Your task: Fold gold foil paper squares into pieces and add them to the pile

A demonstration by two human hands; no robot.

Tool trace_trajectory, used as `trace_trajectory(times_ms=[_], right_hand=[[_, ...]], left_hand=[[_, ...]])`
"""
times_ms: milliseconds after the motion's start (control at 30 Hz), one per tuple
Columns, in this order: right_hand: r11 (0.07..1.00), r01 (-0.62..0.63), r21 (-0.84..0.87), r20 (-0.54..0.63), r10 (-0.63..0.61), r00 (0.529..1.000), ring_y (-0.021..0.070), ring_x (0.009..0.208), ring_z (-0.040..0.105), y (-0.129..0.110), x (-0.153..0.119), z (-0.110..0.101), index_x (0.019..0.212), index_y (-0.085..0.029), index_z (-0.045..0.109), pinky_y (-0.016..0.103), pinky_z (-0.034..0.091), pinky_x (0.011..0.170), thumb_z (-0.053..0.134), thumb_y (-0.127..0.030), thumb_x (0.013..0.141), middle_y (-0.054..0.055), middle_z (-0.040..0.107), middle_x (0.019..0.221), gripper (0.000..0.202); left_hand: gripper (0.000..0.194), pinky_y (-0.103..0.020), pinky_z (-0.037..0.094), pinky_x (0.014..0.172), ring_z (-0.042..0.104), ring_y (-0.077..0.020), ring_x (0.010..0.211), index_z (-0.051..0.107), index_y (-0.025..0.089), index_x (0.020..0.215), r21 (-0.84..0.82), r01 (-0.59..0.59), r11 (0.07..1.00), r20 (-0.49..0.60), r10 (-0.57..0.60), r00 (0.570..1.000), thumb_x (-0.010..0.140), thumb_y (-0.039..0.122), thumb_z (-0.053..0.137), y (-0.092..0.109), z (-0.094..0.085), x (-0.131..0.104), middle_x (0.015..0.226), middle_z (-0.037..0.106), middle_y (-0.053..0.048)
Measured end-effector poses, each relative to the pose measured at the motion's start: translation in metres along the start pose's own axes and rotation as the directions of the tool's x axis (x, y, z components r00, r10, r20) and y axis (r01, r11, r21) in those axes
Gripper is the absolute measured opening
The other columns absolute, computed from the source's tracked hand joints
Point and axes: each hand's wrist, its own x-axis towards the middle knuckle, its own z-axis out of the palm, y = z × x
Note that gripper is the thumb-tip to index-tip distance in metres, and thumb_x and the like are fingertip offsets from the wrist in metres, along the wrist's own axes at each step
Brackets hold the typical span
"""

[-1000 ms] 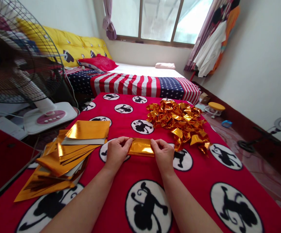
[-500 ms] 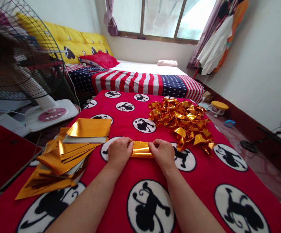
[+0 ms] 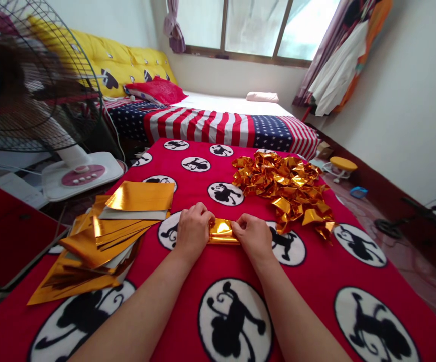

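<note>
A narrow folded strip of gold foil paper (image 3: 222,232) lies on the red cloth in front of me. My left hand (image 3: 194,229) is closed over its left end, thumb and fingers pinching the edge. At the opposite end, my right hand (image 3: 253,235) grips the strip between thumb and curled fingers. Both ends are covered by the fingers. To the left is a loose stack of flat gold foil sheets (image 3: 138,196), some with pale undersides. Beyond my right hand sits a heap of folded gold foil pieces (image 3: 282,176).
The red cloth (image 3: 180,327) has round monkey prints. An electric fan (image 3: 82,173) stands close on the left, beside a dark red panel (image 3: 14,236). A bed with a striped and starred cover (image 3: 203,125) lies beyond. On the right floor is a yellow stool (image 3: 343,164).
My left hand has shifted slightly right and its knuckles have risen, leaving less of the strip showing between my hands. My right hand keeps nearly the same hold.
</note>
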Motion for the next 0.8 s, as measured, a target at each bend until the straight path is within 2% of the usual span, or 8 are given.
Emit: trace_trajectory(times_ms=[100,233,367,600,700,767,800], right_hand=[[1.0,0.014,-0.002,-0.008,-0.014,1.0,0.0143,0.058,0.057,0.002,0.0,0.002,0.061,-0.023,0.065,0.025,0.024,0.051,0.06,-0.038,0.077,0.0,0.067,0.063,0.023],[1.0,0.02,0.0,-0.007,-0.02,1.0,0.0143,0.059,0.057,0.001,-0.001,0.001,0.061,-0.023,0.065,0.025,0.024,0.051,0.06,-0.039,0.078,0.001,0.067,0.064,0.024],[1.0,0.0,-0.01,0.006,0.0,1.0,0.0148,0.059,0.057,-0.001,-0.002,-0.001,0.062,-0.023,0.064,0.025,0.024,0.052,0.06,-0.039,0.078,0.001,0.067,0.063,0.023],[0.999,-0.024,0.036,0.001,0.024,1.0,0.0153,0.058,0.056,0.004,0.0,-0.002,0.061,-0.023,0.064,0.026,0.028,0.053,0.062,-0.039,0.077,0.0,0.065,0.061,0.023],[0.993,-0.002,0.118,-0.17,0.022,0.985,0.0174,0.065,0.058,-0.002,-0.005,-0.007,0.075,-0.022,0.066,0.027,0.036,0.06,0.061,-0.042,0.08,0.003,0.067,0.074,0.021],[0.96,0.119,0.254,-0.327,-0.03,0.944,0.0199,0.08,0.06,-0.016,-0.015,-0.007,0.093,-0.02,0.064,0.03,0.042,0.073,0.054,-0.043,0.087,0.007,0.067,0.091,0.027],[0.914,0.208,0.348,-0.356,-0.076,0.931,0.021,0.089,0.059,-0.027,-0.021,-0.006,0.101,-0.018,0.062,0.032,0.043,0.081,0.051,-0.044,0.089,0.009,0.066,0.099,0.031]], left_hand=[[0.019,-0.036,0.036,0.077,0.056,-0.022,0.088,0.07,0.021,0.083,-0.057,-0.034,0.998,0.026,0.036,0.999,0.084,0.015,0.052,-0.002,-0.002,0.0,0.088,0.063,-0.006],[0.015,-0.036,0.036,0.078,0.056,-0.0224,0.091,0.07,0.024,0.091,-0.127,-0.032,0.991,0.071,0.041,0.997,0.081,0.031,0.062,-0.006,-0.007,-0.003,0.094,0.064,-0.004],[0.032,-0.035,0.038,0.08,0.055,-0.0226,0.093,0.07,0.027,0.099,-0.201,-0.038,0.979,0.14,0.067,0.988,0.072,0.044,0.071,-0.014,-0.011,-0.004,0.099,0.063,-0.003],[0.041,-0.034,0.039,0.082,0.054,-0.0222,0.093,0.07,0.028,0.1,-0.253,-0.015,0.967,0.179,0.062,0.982,0.064,0.045,0.078,-0.02,-0.012,-0.002,0.099,0.062,-0.001],[0.041,-0.035,0.038,0.081,0.054,-0.0224,0.094,0.07,0.029,0.099,-0.251,-0.016,0.968,0.173,0.061,0.983,0.062,0.046,0.078,-0.019,-0.011,-0.002,0.099,0.062,-0.001],[0.042,-0.034,0.038,0.08,0.053,-0.0227,0.095,0.069,0.029,0.1,-0.247,-0.023,0.969,0.175,0.068,0.982,0.063,0.046,0.078,-0.019,-0.011,-0.002,0.099,0.062,-0.001],[0.04,-0.034,0.038,0.08,0.053,-0.0226,0.094,0.069,0.028,0.1,-0.243,-0.024,0.97,0.18,0.069,0.981,0.065,0.045,0.077,-0.02,-0.01,-0.002,0.099,0.062,-0.001]])
